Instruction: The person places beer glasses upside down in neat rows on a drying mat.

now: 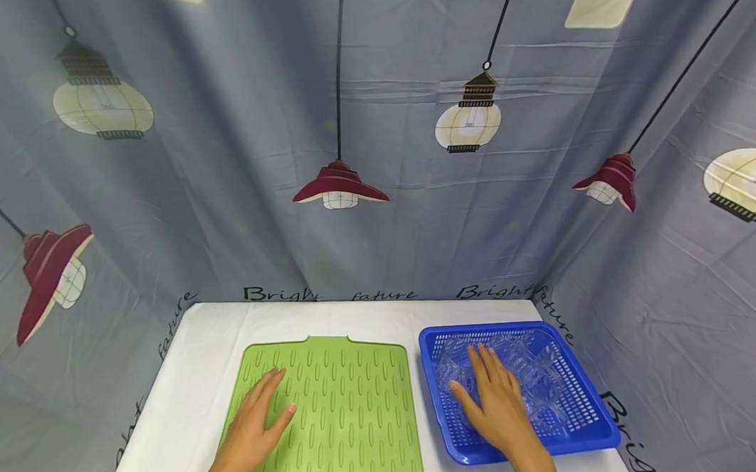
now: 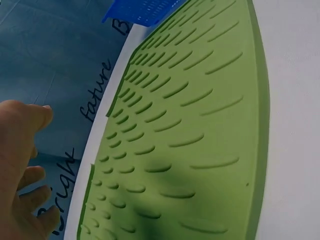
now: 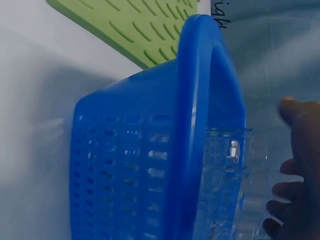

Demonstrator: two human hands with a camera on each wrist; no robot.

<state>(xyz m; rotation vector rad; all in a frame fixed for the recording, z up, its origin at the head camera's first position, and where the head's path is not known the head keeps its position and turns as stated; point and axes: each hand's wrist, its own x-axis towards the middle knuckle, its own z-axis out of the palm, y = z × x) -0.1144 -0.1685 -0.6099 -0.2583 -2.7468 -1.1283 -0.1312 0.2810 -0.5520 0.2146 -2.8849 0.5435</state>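
Observation:
Over the left part of a green ridged drying mat [image 1: 355,408], my left hand [image 1: 250,431] hovers with fingers extended and holds nothing. Its shadow falls on the mat in the left wrist view. My right hand [image 1: 497,404] is spread above a blue perforated basket [image 1: 573,347], thumb apart from the fingers. Several clear glasses [image 1: 536,374] lie inside that basket, partly covered by the hand in the head view. From the right wrist, the fingers [image 3: 287,191] appear beyond the basket rim, close over the clear glasses [image 3: 225,170].
A white-covered table [image 1: 186,367] carries both mat and basket, which stand side by side with a narrow strip between them. Grey-blue curtains [image 1: 379,250] printed with lamps and lettering enclose the back and sides.

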